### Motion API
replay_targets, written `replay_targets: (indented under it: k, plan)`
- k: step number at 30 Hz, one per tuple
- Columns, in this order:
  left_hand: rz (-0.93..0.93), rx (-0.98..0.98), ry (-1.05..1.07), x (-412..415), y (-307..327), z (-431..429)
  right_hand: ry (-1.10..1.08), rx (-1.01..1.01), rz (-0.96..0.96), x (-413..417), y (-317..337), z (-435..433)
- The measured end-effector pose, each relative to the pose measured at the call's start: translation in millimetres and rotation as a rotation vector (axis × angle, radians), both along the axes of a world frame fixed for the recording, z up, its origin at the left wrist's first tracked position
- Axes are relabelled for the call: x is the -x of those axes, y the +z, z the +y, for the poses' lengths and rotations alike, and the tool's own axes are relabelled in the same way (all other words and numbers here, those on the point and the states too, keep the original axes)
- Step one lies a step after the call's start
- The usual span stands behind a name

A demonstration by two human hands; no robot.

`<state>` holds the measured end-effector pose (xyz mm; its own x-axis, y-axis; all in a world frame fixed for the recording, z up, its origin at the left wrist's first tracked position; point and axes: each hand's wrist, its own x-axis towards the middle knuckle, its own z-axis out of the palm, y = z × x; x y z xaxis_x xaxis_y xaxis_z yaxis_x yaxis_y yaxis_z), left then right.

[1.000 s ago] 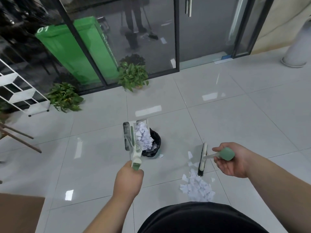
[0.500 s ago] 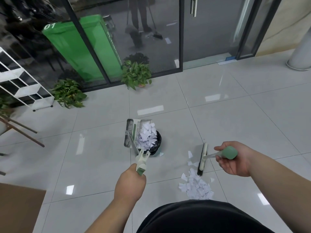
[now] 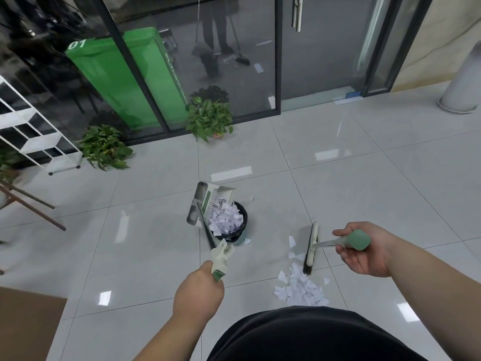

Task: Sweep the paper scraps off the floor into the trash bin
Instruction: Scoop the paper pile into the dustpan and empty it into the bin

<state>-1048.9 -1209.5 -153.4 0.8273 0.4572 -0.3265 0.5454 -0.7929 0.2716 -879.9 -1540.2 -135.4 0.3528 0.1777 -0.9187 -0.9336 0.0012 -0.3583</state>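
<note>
Fingers loosely curled around broom handle.

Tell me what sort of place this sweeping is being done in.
Probably an office or commercial building lobby: glossy grey floor tiles, a glass wall with a metal-handled glass door, and potted plants along the glass. A white shelf rack stands at left.

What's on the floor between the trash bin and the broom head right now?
Mostly bare tile in the head view: one scrap lies between the trash bin and the broom head, another scrap beside the bin.
</note>
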Motion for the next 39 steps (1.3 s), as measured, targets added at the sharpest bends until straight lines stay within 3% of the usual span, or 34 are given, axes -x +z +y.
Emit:
replay_targets:
  k: [26,34,39]
  plan:
    - [0.144,-0.276,-0.343,34,4,5,0.025,0.007,-0.055,9,-3,5]
    - [0.137,-0.312,-0.265,41,21,5,0.04,0.036,-0.047,15,-4,-8]
    - [0.028,-0.212,-0.063,49,31,4,0.059,0.033,-0.028,15,-4,-17]
